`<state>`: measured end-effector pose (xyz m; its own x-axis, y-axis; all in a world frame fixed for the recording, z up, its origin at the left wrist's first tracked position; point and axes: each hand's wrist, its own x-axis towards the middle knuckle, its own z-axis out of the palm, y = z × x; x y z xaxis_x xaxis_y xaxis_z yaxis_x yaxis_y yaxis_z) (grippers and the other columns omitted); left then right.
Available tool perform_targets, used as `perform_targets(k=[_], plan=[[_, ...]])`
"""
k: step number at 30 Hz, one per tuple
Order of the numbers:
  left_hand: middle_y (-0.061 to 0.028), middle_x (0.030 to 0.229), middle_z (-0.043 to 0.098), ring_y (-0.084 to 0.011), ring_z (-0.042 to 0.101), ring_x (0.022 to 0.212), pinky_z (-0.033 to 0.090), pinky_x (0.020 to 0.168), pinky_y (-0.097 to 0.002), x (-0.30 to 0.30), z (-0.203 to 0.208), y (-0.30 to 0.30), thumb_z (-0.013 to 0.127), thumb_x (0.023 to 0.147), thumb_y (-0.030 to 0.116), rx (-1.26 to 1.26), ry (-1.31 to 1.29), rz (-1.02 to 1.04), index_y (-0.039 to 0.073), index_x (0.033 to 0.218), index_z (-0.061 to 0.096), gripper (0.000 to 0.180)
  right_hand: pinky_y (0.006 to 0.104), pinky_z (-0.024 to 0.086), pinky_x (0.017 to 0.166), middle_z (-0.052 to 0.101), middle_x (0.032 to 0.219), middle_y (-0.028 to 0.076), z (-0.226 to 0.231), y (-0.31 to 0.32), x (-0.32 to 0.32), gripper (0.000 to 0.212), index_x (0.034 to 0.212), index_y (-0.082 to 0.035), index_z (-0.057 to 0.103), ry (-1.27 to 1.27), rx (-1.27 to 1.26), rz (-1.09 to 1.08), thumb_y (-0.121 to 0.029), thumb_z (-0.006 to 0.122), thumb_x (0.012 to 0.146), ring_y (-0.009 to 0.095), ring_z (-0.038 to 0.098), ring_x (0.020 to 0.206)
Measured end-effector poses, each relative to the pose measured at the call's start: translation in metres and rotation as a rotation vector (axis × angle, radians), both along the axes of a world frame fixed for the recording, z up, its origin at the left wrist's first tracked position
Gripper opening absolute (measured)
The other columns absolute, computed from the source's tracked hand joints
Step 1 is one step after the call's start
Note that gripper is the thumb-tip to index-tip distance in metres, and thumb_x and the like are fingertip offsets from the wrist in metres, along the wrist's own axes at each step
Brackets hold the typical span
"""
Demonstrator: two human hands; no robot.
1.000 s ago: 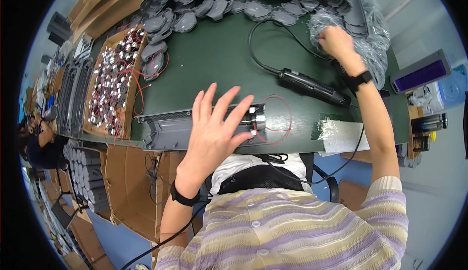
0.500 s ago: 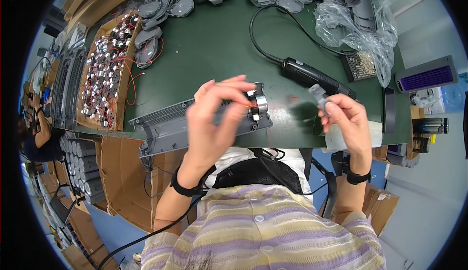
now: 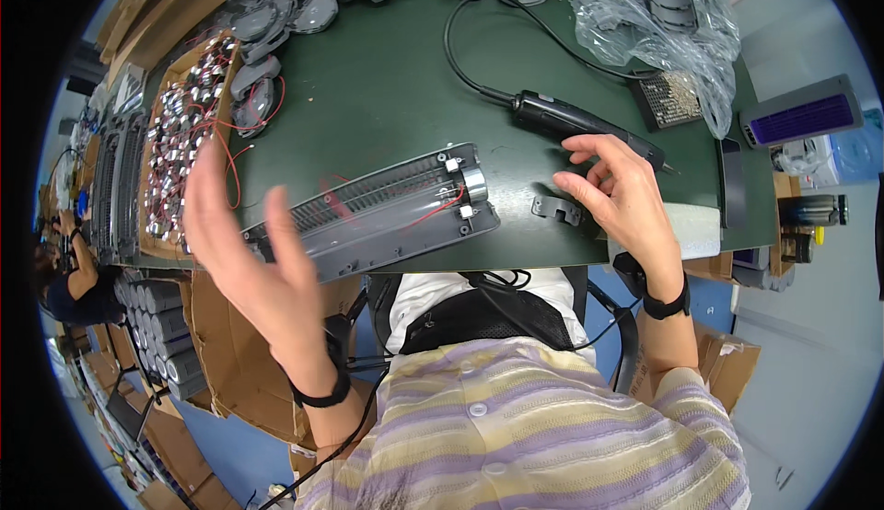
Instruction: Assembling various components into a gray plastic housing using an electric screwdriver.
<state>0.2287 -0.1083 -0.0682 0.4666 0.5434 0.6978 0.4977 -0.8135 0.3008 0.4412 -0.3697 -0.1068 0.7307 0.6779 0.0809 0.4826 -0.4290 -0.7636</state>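
A long grey plastic housing (image 3: 391,250) with slotted vents lies slantwise at the table's front edge. At its right end sits a small silver motor (image 3: 474,184) with white connectors and red wires. My left hand (image 3: 253,261) is over the housing's left end, fingers apart and blurred by motion, holding nothing. A small grey curved bracket (image 3: 557,209) lies on the table right of the housing. Beside the bracket hovers my right hand (image 3: 631,197), thumb and fingers apart, with nothing between them. Behind this hand lies a black electric screwdriver (image 3: 580,126) with a cable.
A cardboard box (image 3: 221,133) of motors with red wires stands at left. Grey plastic shells (image 3: 313,13) line the back. At right are a screw tray (image 3: 668,100), clear plastic bags (image 3: 635,36) and a pale block (image 3: 691,229). Another person (image 3: 78,266) sits far left.
My right hand has let go of the grey bracket, which now lies on the table. My left hand has moved left, away from the motor, and its fingers have spread.
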Motion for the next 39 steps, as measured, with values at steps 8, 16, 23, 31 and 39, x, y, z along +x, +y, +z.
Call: perform_targets(k=[8, 16, 23, 31, 39], plan=[[-0.0087, 0.148, 0.057, -0.0363, 0.048, 0.141, 0.027, 0.119, -0.0591, 0.052, -0.034, -0.058, 0.085, 0.080, 0.031, -0.171, 0.328, -0.701, 0.017, 0.122, 0.073, 0.046, 0.0351, 0.047, 0.056, 0.062, 0.080, 0.011, -0.012, -0.015, -0.027, 0.031, 0.093, 0.001, 0.070, -0.142, -0.089, -0.074, -0.023, 0.088, 0.083, 0.020, 0.057, 0.060], [-0.0061, 0.147, 0.056, -0.0392, 0.041, 0.144, 0.024, 0.117, -0.0607, 0.040, -0.038, -0.048, 0.089, 0.068, 0.048, -0.321, 0.330, -0.885, 0.020, 0.092, 0.072, 0.041, 0.0316, 0.045, 0.054, 0.064, 0.073, 0.008, -0.011, -0.013, -0.025, 0.023, 0.083, 0.003, 0.072, 0.065, -0.062, -0.012, -0.015, 0.085, 0.087, 0.014, 0.056, 0.057], [-0.0032, 0.141, 0.061, -0.0357, 0.046, 0.139, 0.026, 0.114, -0.0531, 0.036, -0.052, -0.028, 0.093, 0.063, 0.042, -0.454, 0.162, -0.961, 0.011, 0.059, 0.056, 0.049, 0.0208, 0.050, 0.058, 0.066, 0.083, 0.002, 0.028, -0.002, -0.033, 0.009, 0.098, 0.004, 0.072, 0.438, 0.388, -0.168, -0.005, 0.074, 0.096, 0.006, 0.059, 0.067], [-0.0092, 0.132, 0.064, -0.0318, 0.057, 0.131, 0.028, 0.112, -0.0474, 0.048, -0.047, -0.044, 0.083, 0.072, 0.007, -0.454, 0.126, -0.787, 0.011, 0.088, 0.058, 0.030, 0.0236, 0.055, 0.058, 0.067, 0.087, 0.006, 0.016, 0.036, -0.055, 0.012, 0.098, 0.007, 0.071, 0.416, 0.256, 0.017, -0.004, 0.074, 0.095, 0.009, 0.068, 0.068], [-0.0099, 0.135, 0.063, -0.0337, 0.053, 0.139, 0.022, 0.122, -0.0539, 0.045, -0.046, -0.042, 0.077, 0.077, 0.004, -0.479, 0.172, -0.784, 0.011, 0.119, 0.067, 0.044, 0.0231, 0.052, 0.056, 0.068, 0.078, 0.002, 0.003, 0.059, -0.054, 0.016, 0.092, 0.004, 0.071, 0.624, 0.265, -0.012, -0.011, 0.076, 0.096, 0.007, 0.065, 0.064]])
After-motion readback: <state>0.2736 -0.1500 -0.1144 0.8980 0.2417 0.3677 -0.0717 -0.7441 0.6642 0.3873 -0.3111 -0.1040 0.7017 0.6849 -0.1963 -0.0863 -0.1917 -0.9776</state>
